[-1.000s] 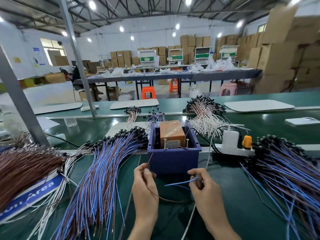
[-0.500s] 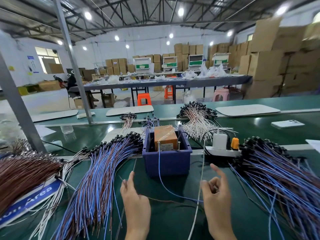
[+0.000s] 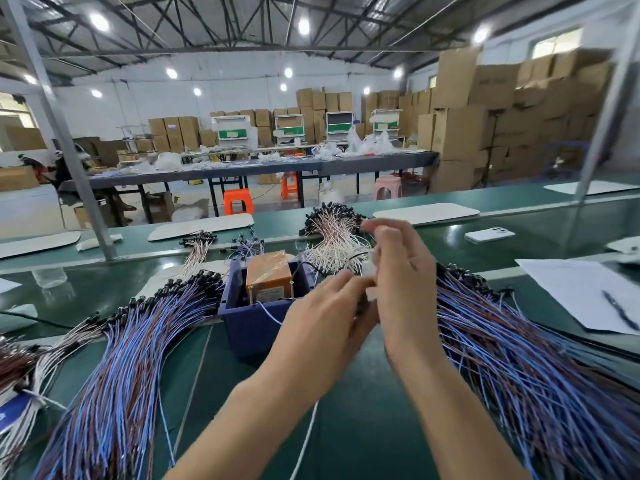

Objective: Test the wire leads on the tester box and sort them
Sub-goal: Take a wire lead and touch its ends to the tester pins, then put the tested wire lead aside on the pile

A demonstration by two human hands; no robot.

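- left hand [image 3: 325, 317] and right hand [image 3: 405, 282] huddled just right of the tester box [image 3: 252, 327], too blurry, can't tell their grip
- blue lead [image 3: 268, 311] trails from box toward them
- left pile [image 3: 131, 358] and right pile [image 3: 519, 358] flank it

No readable text, brand or number in this view.
Small pale label [image 3: 271, 293] on the front of the orange unit [image 3: 268, 271] in the tester box [image 3: 249, 327]: print too small to read. Blue sign strip [image 3: 10, 415] at the left edge, under the wire bundles: only a sliver shows, letters cut off. Pale stickers on the stacked cartons [image 3: 173, 133] at the back: blurred. Green panels on the white racks [image 3: 231, 134]: too far to read. Paper sheet [image 3: 581, 292] at right: one dark smeared mark, illegible.
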